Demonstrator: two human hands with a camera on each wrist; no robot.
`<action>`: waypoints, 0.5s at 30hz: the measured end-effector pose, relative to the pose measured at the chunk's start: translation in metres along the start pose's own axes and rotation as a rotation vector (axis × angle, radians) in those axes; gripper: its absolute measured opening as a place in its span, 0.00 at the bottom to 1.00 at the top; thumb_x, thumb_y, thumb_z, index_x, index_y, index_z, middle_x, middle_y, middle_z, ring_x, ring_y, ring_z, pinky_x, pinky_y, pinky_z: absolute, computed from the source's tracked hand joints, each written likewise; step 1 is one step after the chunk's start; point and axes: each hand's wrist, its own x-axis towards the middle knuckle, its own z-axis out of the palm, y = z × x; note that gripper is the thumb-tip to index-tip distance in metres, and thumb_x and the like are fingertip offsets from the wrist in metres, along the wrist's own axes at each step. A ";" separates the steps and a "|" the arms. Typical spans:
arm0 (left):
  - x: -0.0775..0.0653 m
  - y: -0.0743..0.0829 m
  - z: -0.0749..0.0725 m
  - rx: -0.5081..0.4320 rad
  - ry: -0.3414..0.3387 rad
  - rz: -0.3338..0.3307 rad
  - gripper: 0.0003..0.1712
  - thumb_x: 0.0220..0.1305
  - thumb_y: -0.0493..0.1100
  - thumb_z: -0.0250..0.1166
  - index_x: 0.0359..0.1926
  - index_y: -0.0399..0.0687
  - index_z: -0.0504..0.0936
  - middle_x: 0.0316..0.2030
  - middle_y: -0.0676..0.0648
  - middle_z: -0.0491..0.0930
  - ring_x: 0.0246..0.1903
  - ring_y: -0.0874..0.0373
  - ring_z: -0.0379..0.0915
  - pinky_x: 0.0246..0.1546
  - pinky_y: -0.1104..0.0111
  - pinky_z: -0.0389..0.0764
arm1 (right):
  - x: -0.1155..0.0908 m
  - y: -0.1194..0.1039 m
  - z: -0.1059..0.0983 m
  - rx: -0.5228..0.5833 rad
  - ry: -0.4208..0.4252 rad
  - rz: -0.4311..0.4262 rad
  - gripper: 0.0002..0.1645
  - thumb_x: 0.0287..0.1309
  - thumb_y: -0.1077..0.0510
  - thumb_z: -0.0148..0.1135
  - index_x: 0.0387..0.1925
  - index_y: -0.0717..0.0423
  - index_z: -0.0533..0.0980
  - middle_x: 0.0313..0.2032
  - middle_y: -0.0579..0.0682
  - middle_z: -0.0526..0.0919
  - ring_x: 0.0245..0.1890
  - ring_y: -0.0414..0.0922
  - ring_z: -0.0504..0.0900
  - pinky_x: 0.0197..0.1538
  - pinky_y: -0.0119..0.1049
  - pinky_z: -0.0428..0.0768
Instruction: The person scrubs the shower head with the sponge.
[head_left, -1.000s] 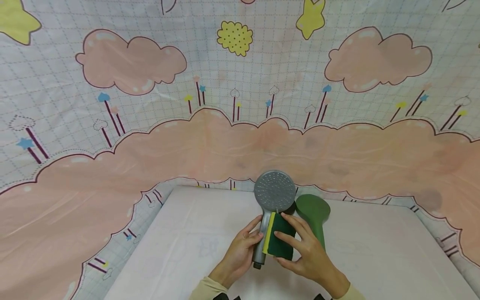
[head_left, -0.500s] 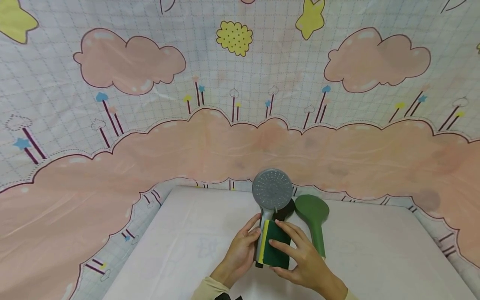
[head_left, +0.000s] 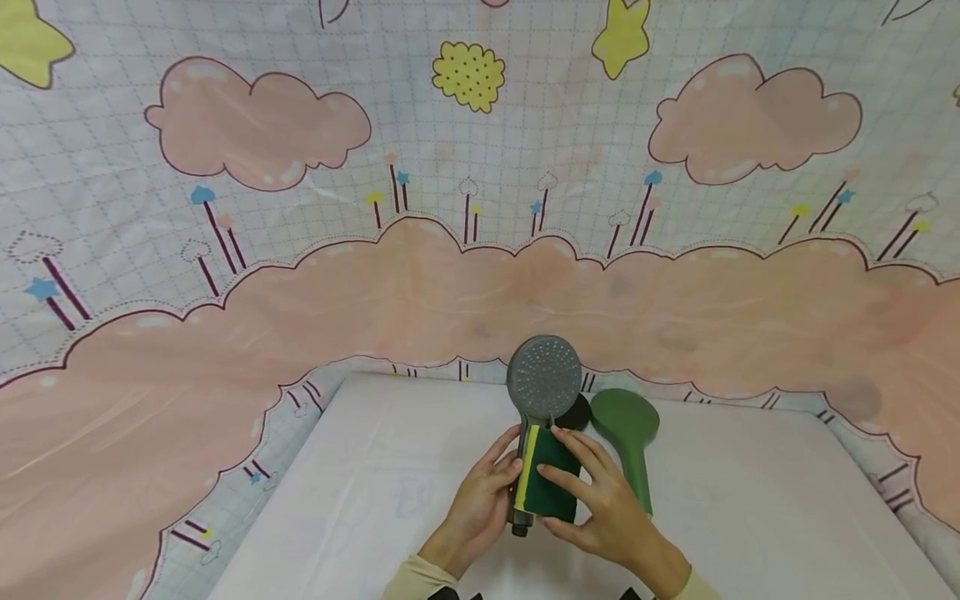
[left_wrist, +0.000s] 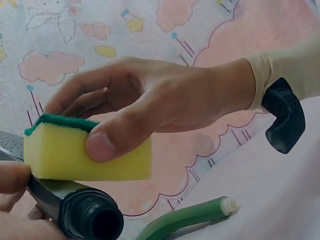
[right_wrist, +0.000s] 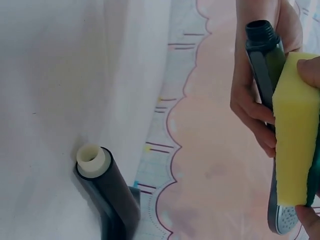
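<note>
In the head view my left hand (head_left: 480, 500) grips the handle of a grey shower head (head_left: 545, 377), held up with its round nozzle face towards me. My right hand (head_left: 615, 508) holds a sponge (head_left: 551, 487) with a dark green scouring side and a yellow foam side. Its yellow side (left_wrist: 90, 155) lies against the handle in the left wrist view, with the right thumb along the foam. The handle's threaded end (left_wrist: 102, 220) points out below it. The right wrist view shows left fingers (right_wrist: 255, 112) curled at the handle. Part of the handle is hidden behind the sponge.
A green shower head (head_left: 628, 425) lies on the white table (head_left: 360, 467) to the right. Behind the grey one, a black shower head (head_left: 573, 412) is partly hidden; its handle (right_wrist: 112, 190) shows in the right wrist view. A patterned cloth (head_left: 450, 292) hangs beyond the table.
The sponge slid down along the grey shower head's handle, then came back up. The shower head shifted a little left and turned slightly. The left hand stayed nearly in place.
</note>
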 end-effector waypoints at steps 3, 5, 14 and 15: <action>0.001 0.000 0.001 0.009 -0.017 0.000 0.33 0.75 0.41 0.50 0.76 0.44 0.52 0.72 0.39 0.58 0.69 0.51 0.62 0.67 0.59 0.69 | 0.000 0.000 0.000 -0.011 -0.005 0.017 0.31 0.51 0.36 0.70 0.54 0.44 0.80 0.66 0.60 0.71 0.66 0.53 0.68 0.75 0.26 0.51; 0.001 0.000 0.001 0.013 -0.028 -0.010 0.33 0.76 0.40 0.49 0.76 0.39 0.51 0.74 0.38 0.55 0.71 0.50 0.58 0.68 0.60 0.67 | -0.001 -0.001 0.000 -0.014 -0.014 0.029 0.31 0.49 0.36 0.72 0.54 0.43 0.80 0.66 0.60 0.71 0.66 0.52 0.68 0.74 0.25 0.51; 0.000 0.002 0.001 0.032 -0.029 -0.053 0.31 0.75 0.42 0.49 0.75 0.42 0.54 0.73 0.39 0.58 0.72 0.48 0.57 0.72 0.57 0.61 | 0.004 0.004 -0.004 -0.024 -0.025 0.040 0.30 0.51 0.34 0.69 0.53 0.42 0.80 0.67 0.58 0.71 0.65 0.52 0.68 0.74 0.25 0.52; 0.001 0.002 0.001 0.028 -0.030 -0.055 0.31 0.75 0.42 0.49 0.75 0.43 0.55 0.73 0.40 0.58 0.72 0.48 0.57 0.72 0.56 0.60 | 0.005 0.005 -0.004 -0.023 -0.021 0.033 0.30 0.53 0.33 0.68 0.53 0.43 0.80 0.67 0.58 0.71 0.65 0.52 0.68 0.74 0.26 0.52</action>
